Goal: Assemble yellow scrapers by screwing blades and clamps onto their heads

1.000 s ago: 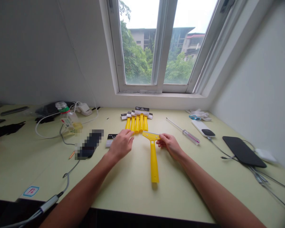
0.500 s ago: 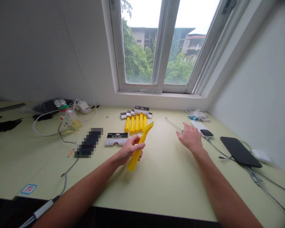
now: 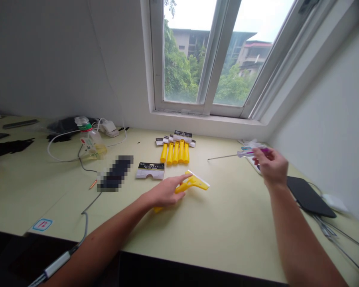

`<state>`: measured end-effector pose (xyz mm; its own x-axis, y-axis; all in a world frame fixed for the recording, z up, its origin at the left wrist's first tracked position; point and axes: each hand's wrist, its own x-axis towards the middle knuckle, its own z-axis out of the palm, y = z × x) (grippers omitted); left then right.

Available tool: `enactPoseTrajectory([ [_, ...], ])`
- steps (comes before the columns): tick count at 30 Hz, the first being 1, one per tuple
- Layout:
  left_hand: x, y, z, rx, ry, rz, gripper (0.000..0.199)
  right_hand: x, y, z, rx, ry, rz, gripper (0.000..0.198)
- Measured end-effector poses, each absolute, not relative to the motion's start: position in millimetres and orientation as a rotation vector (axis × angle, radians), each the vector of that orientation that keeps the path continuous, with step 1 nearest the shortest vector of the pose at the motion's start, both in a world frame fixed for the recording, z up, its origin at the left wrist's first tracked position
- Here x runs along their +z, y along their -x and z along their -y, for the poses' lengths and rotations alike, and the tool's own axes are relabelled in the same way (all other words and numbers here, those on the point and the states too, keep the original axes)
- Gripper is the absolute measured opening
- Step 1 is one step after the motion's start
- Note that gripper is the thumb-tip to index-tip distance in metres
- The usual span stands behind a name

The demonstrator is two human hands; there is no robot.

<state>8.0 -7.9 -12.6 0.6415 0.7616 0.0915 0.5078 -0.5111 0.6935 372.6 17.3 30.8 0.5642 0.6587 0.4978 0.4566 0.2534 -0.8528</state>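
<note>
My left hand [image 3: 167, 192] is closed round the handle of a yellow scraper [image 3: 195, 182], low over the desk. The scraper's wide head, with a pale strip along its edge, points right, and my index finger lies along it. In my right hand [image 3: 272, 165] is a screwdriver [image 3: 241, 154] with a clear and purple handle, its long thin shaft pointing left. A black and white card package [image 3: 150, 171] lies just beyond my left hand. Behind it several yellow scrapers [image 3: 175, 153] lie in a row, their heads under card packaging [image 3: 183, 136].
On the left are a plastic bottle [image 3: 91, 139] with yellowish liquid, a pixelated dark object [image 3: 116, 173], an orange stub [image 3: 93, 184] and cables. A black phone-like slab [image 3: 311, 197] with cables lies right. The window wall bounds the far desk edge.
My right hand has picked the screwdriver up off the desk and moved right. My left hand has turned the scraper, so its head now faces right and shows its full width.
</note>
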Motion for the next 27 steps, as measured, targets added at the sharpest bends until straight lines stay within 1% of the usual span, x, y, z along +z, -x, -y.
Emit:
enactPoseTrajectory([
  [2, -10.6, -7.1, 10.4, 0.434, -2.415, -0.979, 0.056, 51.3, -358.9, -13.3, 0.197, 1.300, 1.032, 0.036],
  [5, -9.6, -8.1, 13.3, 0.287, -2.579, -0.992, 0.052, 77.4, -328.0, -9.7, 0.289, 1.110, 1.187, 0.028],
  [8, -9.6, -10.0, 15.7, 0.210, -2.644, -0.996, 0.052, 87.3, -291.8, -11.9, 0.279, 0.966, 1.310, 0.028],
  [12, -9.1, -11.6, 17.6, 0.154, -2.691, -1.004, 0.050, 74.5, -260.1, -22.7, 0.294, 0.842, 1.450, 0.029],
  [17, -10.3, -11.2, 16.4, 0.141, -2.674, -1.036, 0.049, 55.8, -257.0, -33.7, 0.346, 0.857, 1.455, 0.026],
  [27, -16.4, -9.2, 11.0, 0.164, -2.671, -0.991, 0.048, 56.4, -258.6, -32.7, 0.367, 0.940, 1.473, 0.030],
])
